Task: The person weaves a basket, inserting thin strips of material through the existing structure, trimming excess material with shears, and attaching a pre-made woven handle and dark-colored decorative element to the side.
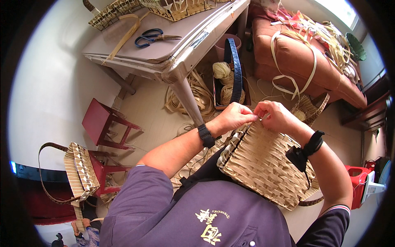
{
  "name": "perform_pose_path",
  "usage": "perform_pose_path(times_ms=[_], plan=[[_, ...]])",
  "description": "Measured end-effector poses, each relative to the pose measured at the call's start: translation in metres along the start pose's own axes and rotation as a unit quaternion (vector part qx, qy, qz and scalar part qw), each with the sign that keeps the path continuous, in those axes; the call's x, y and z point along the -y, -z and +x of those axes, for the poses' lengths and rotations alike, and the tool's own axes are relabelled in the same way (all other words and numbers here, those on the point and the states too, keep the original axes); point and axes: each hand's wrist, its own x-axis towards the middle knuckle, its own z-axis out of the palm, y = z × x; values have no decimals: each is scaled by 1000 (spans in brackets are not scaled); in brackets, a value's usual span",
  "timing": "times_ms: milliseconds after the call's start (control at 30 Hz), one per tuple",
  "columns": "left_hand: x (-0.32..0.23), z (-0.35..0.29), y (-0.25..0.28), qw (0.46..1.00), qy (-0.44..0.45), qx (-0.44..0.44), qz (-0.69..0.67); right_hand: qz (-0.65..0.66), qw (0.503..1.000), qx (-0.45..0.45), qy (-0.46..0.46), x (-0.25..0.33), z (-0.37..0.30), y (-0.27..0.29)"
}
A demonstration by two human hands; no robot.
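Two bare hands, left hand (235,117) and right hand (279,117), pinch a small pale bit (260,119) at the far edge of the boxy, coarsely woven tan basket (263,164); tiled floor (150,96) stretches left, between the red stool (100,121) and the smooth bench (193,29).

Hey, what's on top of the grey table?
Blue-handled metal scissors, flat tan strips, and patterned tan woven baskets, partly cut off by the picture's edge. What lies beneath them is covered.
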Motion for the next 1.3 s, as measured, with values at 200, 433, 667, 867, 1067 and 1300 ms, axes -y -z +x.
perform_pose_path(times_ms=[200, 433, 667, 867, 1067, 1300], plan=[[-19, -13, -14, 957, -77, -113, 255, 33, 998, 39, -43, 4, 1, 4], [-28, -15, -25, 918, -128, -178, 330, 64, 995, 56, -61, -1, -2, 5], [-7, 0, -8, 990, 78, -21, -120, 202, 964, 59, -163, 5, -14, 9], [-5, 4, -1, 943, 203, 59, -256, 410, 873, 26, -263, 0, -16, 6], [-14, 3, 1, 953, 182, 80, -227, 431, 863, 41, -260, -1, -5, 10], [-51, -5, -10, 934, -103, -71, 335, 445, 840, 63, -305, -8, 0, 9]])
